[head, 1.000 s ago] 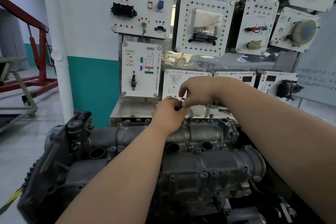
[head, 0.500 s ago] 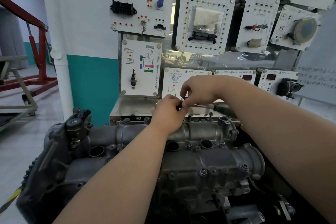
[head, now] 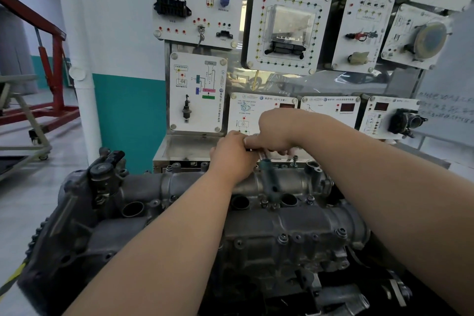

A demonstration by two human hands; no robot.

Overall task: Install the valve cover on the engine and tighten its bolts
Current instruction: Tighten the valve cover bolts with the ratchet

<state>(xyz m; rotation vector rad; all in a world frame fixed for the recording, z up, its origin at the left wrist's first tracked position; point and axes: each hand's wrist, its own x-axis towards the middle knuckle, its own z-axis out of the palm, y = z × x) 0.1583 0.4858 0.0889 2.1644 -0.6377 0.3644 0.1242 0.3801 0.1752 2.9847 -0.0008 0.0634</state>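
Valve cover (head: 282, 228) sits on engine (head: 77, 238) centre frame; at its far edge right hand (head: 279, 128) grips green-handled tool (head: 269, 177), left hand (head: 230, 154) fingers hidden, grip can't tell, tool tip blocked.

An automotive training workshop: wall-mounted sensor demonstration panels (head: 197, 7), a red engine hoist (head: 51, 59), an engine (head: 256, 226) on a stand
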